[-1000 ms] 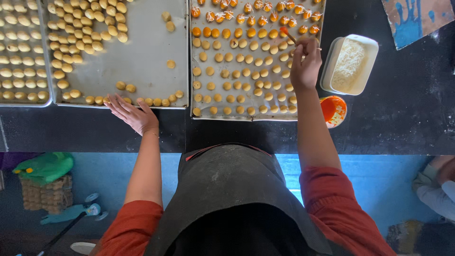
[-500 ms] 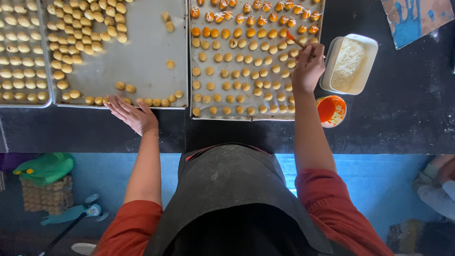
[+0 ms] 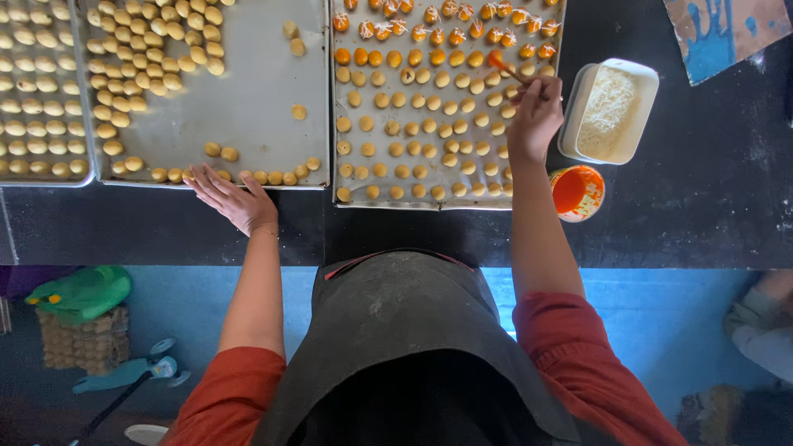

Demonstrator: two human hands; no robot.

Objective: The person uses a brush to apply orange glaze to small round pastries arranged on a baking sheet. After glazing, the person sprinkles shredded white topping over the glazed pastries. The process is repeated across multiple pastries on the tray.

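Observation:
My right hand (image 3: 535,116) is shut on a small brush (image 3: 505,68) with an orange tip, held over the right metal baking tray (image 3: 355,198) filled with rows of small round dough balls (image 3: 429,124). The far rows look glazed orange and carry white shreds. My left hand (image 3: 233,198) rests flat, fingers spread, on the dark table at the front edge of the middle tray (image 3: 264,116). That tray holds pale dough balls along its left side and front rim.
A white rectangular tub of grated white shreds (image 3: 610,111) and a small orange cup of glaze (image 3: 576,192) stand right of the right tray. A third tray (image 3: 37,91) of dough balls lies far left. Another person's sleeve (image 3: 756,326) shows at lower right.
My right hand has shifted slightly left and nearer with the brush over the right tray. My left hand has stayed at the middle tray's edge.

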